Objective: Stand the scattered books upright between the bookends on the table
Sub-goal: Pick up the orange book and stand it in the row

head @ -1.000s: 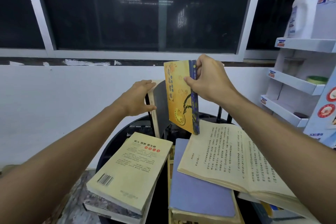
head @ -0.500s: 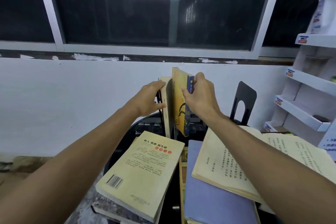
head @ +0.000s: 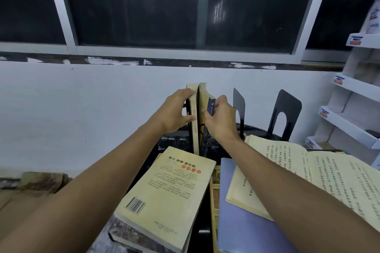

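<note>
Both hands are up at the back of the round black bench (head: 174, 139). The left hand (head: 174, 113) has its grip wrapped round an upright cream paperback (head: 194, 129), fingers over the top corner and thumb across the near edge. Pressed against that book's right side stands the yellow book with a blue spine (head: 204, 94). The right hand (head: 221, 121) has a pinching grip on it at the spine, thumb on the yellow cover and fingers curled on the far side. The two books are touching and both stand vertical.

Just right of the right hand is a black metal bookend (head: 238, 104), with a second black bookend (head: 285, 113) further right. Both are upright and apart from the two books.

Nearer the camera, lying flat, a yellow paperback with a barcode (head: 168, 191) is stacked on a dark marbled book (head: 123, 234). An open book of printed text (head: 308, 174) overlaps a blue-covered book (head: 242, 222). A white shelf unit (head: 349, 88) stands at far right.
</note>
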`<state>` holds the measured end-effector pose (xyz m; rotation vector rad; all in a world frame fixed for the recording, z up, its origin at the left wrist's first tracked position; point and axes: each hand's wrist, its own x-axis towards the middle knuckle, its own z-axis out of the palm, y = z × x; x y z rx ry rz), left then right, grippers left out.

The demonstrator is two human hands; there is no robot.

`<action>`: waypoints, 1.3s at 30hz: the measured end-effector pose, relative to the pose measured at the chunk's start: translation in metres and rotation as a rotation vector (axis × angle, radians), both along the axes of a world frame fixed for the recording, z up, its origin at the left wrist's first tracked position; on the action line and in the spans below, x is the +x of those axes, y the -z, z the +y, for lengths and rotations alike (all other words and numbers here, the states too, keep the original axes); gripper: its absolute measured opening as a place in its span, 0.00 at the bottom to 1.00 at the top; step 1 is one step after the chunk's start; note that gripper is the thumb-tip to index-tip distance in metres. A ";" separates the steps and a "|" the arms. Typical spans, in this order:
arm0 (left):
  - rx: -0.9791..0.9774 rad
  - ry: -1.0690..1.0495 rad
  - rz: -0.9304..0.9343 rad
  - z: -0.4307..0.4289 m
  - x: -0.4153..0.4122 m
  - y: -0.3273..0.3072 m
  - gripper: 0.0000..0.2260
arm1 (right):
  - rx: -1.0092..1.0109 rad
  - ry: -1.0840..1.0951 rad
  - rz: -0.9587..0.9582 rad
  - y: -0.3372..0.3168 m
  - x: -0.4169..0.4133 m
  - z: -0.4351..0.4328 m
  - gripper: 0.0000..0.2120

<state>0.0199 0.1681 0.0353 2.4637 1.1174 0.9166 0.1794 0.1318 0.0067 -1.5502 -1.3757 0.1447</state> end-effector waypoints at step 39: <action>-0.010 -0.028 0.015 -0.003 0.004 -0.001 0.34 | -0.194 -0.337 -0.133 -0.007 0.029 -0.012 0.16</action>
